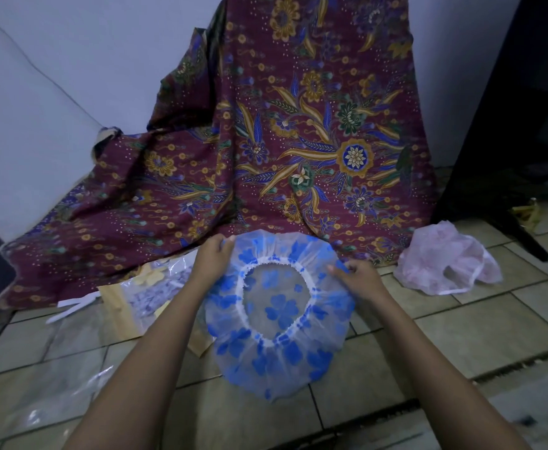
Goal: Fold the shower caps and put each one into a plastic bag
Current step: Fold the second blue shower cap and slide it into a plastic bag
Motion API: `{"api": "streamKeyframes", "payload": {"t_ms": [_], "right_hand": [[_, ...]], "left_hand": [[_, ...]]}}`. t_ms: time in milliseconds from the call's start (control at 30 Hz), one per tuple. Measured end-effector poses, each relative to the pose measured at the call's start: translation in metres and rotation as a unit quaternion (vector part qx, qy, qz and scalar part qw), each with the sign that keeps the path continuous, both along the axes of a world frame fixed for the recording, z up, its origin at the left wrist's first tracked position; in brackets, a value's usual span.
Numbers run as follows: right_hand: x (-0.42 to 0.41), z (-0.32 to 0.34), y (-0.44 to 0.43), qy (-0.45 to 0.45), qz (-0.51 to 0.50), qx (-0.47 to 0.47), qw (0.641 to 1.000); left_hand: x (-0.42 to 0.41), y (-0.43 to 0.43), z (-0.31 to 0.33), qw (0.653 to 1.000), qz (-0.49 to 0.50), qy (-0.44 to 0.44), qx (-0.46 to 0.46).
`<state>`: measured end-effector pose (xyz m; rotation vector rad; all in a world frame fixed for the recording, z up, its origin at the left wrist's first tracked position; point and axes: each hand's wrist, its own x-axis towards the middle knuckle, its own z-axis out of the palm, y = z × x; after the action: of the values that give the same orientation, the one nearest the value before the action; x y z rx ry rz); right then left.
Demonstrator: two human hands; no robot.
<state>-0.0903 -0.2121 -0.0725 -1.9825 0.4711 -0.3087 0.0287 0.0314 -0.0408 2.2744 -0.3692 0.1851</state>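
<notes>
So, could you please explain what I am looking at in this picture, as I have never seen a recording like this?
There is no machine here. A person is working with bare hands, and the one picture comes from a camera worn on their head, looking forward and down. That is why both arms reach in from the bottom edge. The left hand and the right hand each pinch the edge of a blue-flowered shower cap, holding it spread out with its elastic opening facing the camera. On the tiled floor a pink shower cap lies to the right, and clear plastic bags lie to the left. A patterned cloth is draped behind them.
</notes>
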Motion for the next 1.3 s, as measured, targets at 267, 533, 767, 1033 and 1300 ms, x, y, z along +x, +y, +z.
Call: {"api": "streamKeyframes", "payload": {"t_ms": [267,533,767,1033,1300], "right_hand": [[-0.004,0.0,-0.006,0.037,-0.052,-0.136,0.989],[-0.008,0.027,0.021,0.112,0.108,-0.393,0.906],[-0.002,-0.02,0.039,0.161,0.311,-0.4,0.847],[-0.011,-0.033,0.032,0.177,0.264,-0.403,0.858],[-0.01,-0.014,0.017,0.137,0.332,-0.167,0.918]], "left_hand": [[-0.014,0.009,-0.005,0.965,0.076,-0.087,0.234],[-0.054,-0.024,-0.021,0.91,-0.118,-0.057,0.394],[-0.06,-0.013,-0.059,0.893,-0.15,-0.059,0.42],[-0.06,0.007,-0.059,0.896,-0.253,-0.016,0.364],[-0.097,0.021,-0.07,0.874,-0.263,-0.058,0.403]]}}
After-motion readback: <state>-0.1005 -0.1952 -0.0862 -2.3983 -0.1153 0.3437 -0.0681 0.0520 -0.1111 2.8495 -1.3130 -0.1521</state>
